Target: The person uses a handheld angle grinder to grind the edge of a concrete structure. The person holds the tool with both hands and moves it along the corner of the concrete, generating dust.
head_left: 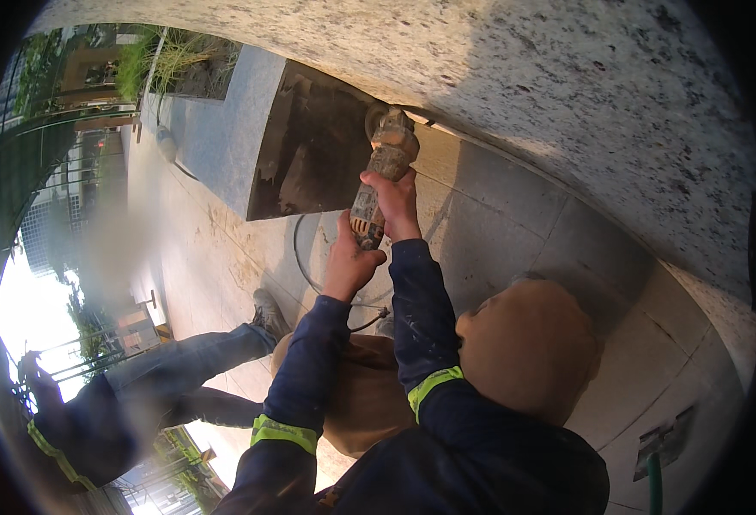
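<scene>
An angle grinder (387,161), coated in dust, is held out in front of me. My right hand (397,206) wraps round the middle of its body. Behind it, my left hand (350,264) is closed round the rear end. The disc (375,123) stands at the grinder's front, close to the lower edge of the speckled stone block (601,94); whether it touches the stone I cannot tell. Beside the disc lies a dark rectangular area (309,146) in the paving. A thin cable (299,253) curves over the floor near my left hand.
Another person's legs in jeans (185,360) and a shoe (269,315) are at the left. At the lower right lies a flat tool with a green handle (655,481). Pale paving slabs (498,206) run alongside the stone. Grass (167,64) grows in a bed at the far left.
</scene>
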`<state>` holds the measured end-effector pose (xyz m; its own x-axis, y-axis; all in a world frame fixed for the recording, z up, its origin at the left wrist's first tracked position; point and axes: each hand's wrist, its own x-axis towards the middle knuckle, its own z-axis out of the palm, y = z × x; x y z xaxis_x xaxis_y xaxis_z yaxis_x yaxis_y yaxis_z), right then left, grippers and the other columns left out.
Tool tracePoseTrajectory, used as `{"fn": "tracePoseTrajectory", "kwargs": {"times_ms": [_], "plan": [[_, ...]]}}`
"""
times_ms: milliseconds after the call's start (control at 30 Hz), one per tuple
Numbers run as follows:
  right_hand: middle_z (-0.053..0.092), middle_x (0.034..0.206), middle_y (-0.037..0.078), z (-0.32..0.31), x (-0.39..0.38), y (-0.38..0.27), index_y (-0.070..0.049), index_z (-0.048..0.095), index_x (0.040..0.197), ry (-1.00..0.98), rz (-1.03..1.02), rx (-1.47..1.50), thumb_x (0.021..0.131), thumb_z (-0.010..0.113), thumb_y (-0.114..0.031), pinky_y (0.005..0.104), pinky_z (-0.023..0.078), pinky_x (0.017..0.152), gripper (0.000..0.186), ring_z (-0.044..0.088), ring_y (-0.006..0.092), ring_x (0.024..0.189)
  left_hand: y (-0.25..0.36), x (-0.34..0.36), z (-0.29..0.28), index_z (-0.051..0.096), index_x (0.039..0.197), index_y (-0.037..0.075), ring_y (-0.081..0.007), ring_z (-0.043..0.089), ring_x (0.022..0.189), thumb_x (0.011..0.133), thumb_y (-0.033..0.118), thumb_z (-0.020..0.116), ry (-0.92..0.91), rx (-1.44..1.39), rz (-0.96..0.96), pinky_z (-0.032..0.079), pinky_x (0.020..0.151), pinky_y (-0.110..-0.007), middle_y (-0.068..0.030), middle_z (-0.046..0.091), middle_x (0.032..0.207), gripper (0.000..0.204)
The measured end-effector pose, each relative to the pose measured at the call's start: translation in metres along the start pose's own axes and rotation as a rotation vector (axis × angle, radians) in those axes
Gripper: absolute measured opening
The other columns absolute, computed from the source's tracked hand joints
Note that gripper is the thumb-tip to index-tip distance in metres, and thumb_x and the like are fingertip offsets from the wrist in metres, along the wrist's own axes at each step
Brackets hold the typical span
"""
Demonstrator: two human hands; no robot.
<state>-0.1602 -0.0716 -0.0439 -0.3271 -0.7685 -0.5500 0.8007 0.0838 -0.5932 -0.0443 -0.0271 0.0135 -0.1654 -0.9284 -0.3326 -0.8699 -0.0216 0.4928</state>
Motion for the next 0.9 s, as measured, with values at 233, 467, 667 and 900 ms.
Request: {"fn": "tracePoseTrajectory", "kwargs": {"times_ms": [233, 467, 667, 900], "plan": [[0.058, 0.107, 0.016, 0.000, 0.006, 0.001, 0.000, 0.036, 0.128, 0.010, -0.089, -0.008, 0.069, 0.076, -0.008, 0.0387, 0.054, 0.079, 0.071, 0.063, 0.0258, 0.091, 0.008, 0.001, -0.001, 0.031, 0.139, 0.008, -0.0476, 0.063, 0.102, 0.063, 0.013, 0.074, -0.013, -0.065, -0.001, 0.050, 0.086, -0.048, -0.0283, 0.066, 0.105, 0.088], [0.059, 0.108, 0.014, -0.001, 0.000, 0.000, 0.001, 0.041, 0.123, 0.026, -0.067, -0.039, 0.070, 0.077, -0.013, 0.0381, 0.054, 0.078, 0.066, 0.063, 0.0230, 0.091, 0.011, -0.002, -0.001, 0.032, 0.138, 0.009, -0.0466, 0.063, 0.101, 0.063, 0.013, 0.074, -0.010, -0.051, -0.025, 0.051, 0.084, -0.047, -0.0276, 0.066, 0.105, 0.086], [0.057, 0.109, 0.015, 0.000, 0.006, 0.002, 0.001, 0.035, 0.130, 0.019, -0.036, -0.014, 0.068, 0.076, -0.009, 0.0390, 0.053, 0.081, 0.075, 0.062, 0.0253, 0.094, 0.005, 0.001, 0.001, 0.033, 0.138, 0.010, -0.0460, 0.064, 0.100, 0.063, 0.013, 0.074, -0.007, -0.067, -0.022, 0.051, 0.084, -0.047, -0.0268, 0.066, 0.105, 0.086], [0.058, 0.106, 0.015, -0.002, 0.006, 0.001, 0.001, 0.035, 0.129, -0.001, -0.056, 0.010, 0.069, 0.075, -0.009, 0.0384, 0.053, 0.078, 0.073, 0.063, 0.0248, 0.090, 0.009, 0.001, 0.002, 0.032, 0.139, 0.010, -0.0459, 0.064, 0.100, 0.064, 0.012, 0.074, -0.031, -0.076, -0.045, 0.051, 0.084, -0.048, -0.0264, 0.066, 0.106, 0.086]]}}
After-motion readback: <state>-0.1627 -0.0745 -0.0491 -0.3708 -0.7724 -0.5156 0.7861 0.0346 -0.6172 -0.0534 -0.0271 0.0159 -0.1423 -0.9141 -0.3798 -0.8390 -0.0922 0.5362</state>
